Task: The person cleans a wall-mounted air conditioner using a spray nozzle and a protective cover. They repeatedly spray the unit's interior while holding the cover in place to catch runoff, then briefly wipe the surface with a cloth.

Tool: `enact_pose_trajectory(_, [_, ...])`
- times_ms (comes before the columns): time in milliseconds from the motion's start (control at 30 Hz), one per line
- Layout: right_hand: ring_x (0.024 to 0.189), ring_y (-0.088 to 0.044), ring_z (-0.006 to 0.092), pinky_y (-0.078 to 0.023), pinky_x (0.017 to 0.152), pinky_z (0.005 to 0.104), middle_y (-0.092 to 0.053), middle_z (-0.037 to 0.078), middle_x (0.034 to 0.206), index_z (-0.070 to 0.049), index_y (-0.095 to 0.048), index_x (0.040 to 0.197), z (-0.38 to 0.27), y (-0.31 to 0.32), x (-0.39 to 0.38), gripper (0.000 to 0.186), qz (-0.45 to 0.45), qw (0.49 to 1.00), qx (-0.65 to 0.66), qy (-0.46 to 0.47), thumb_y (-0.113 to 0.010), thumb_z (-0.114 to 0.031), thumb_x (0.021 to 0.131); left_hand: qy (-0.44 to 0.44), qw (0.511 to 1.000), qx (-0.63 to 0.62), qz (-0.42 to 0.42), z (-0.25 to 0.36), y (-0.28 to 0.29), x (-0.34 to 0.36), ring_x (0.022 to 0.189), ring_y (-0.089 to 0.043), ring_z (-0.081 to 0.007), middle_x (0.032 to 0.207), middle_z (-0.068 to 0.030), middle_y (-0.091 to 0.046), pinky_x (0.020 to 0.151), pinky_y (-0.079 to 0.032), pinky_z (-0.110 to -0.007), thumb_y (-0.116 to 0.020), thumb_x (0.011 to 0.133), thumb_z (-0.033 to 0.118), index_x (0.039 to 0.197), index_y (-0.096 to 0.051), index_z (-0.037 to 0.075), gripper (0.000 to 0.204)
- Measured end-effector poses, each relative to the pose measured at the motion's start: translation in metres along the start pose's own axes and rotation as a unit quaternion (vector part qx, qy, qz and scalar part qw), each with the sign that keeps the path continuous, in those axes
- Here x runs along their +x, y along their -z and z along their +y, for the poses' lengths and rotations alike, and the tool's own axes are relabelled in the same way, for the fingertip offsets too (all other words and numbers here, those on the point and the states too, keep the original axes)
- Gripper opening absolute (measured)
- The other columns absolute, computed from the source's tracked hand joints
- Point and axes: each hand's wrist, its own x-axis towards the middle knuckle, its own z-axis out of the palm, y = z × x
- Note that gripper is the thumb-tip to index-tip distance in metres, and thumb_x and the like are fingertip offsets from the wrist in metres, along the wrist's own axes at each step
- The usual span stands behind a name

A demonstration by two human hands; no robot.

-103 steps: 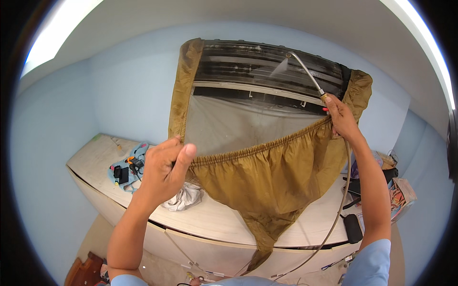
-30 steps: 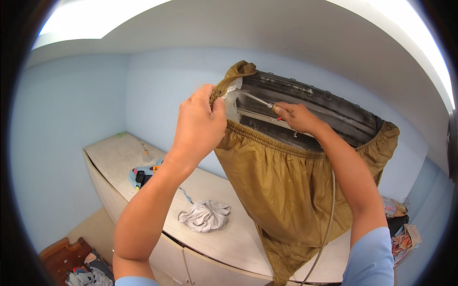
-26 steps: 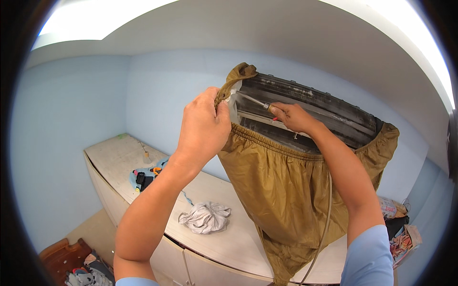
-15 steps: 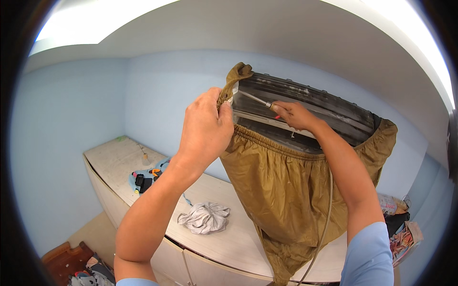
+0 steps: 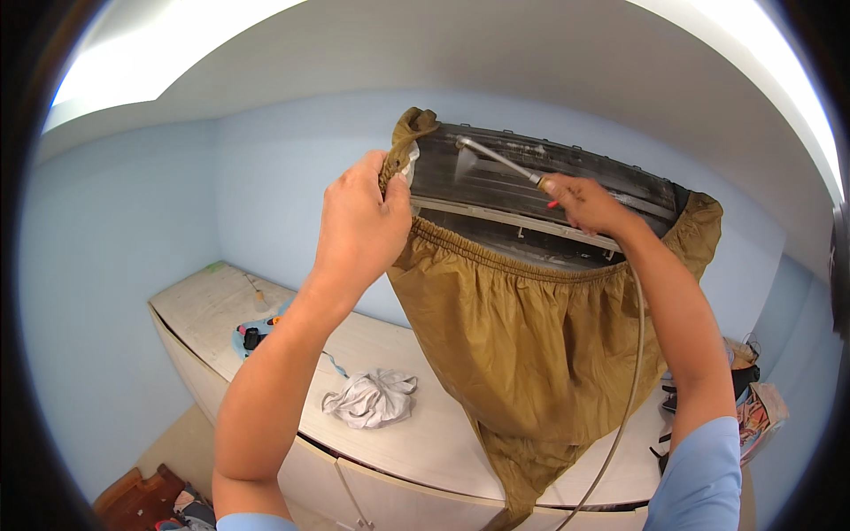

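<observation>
Blue walls (image 5: 292, 168), you've got your left hand (image 5: 361, 217) clamped on the brown cover (image 5: 531, 354), right hand (image 5: 586, 202) round the spray wand (image 5: 506, 162); container (image 5: 776, 404) at right holds colorful stuff (image 5: 752, 412).

A metal spray wand (image 5: 502, 161), its bent tip spraying leftward, is gripped in the right hand (image 5: 584, 203). A brown elastic-edged cover (image 5: 531, 345) is pinched by the left hand (image 5: 363, 217) and draped below both; beyond them a dark slatted unit (image 5: 558, 157) is exposed.
</observation>
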Motion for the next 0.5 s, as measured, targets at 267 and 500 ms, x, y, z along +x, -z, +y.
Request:
enact_pose_trajectory(267, [0.038,-0.045,0.0086,-0.039,0.035,0.0246,-0.05,0.003,0.055,-0.006,-0.053,0.139,-0.001,0.08,-0.039,0.063,0.044,0.996,0.026,-0.077,-0.035,-0.057,0.106,-0.046,0.996,-0.045,0.055,0.0,-0.012,0.005,0.069,-0.059,-0.0335,0.078,-0.0214,-0.063,0.07,-0.048,-0.043,-0.058,0.094,0.013,0.101,-0.061,-0.008,0.022])
enact_pose_trajectory(500, [0.038,-0.043,0.0099,-0.038,0.036,0.027,-0.047,0.002,0.053,-0.003,-0.053,0.137,0.013,0.124,-0.077,0.064,0.084,0.991,-0.003,-0.109,-0.034,-0.055,0.105,-0.014,0.999,-0.024,0.046,0.012,-0.016,0.001,0.066,-0.056,-0.0282,0.073,-0.0171,-0.061,0.069,-0.047,-0.041,-0.058,0.094,0.014,0.097,-0.062,-0.005,0.02])
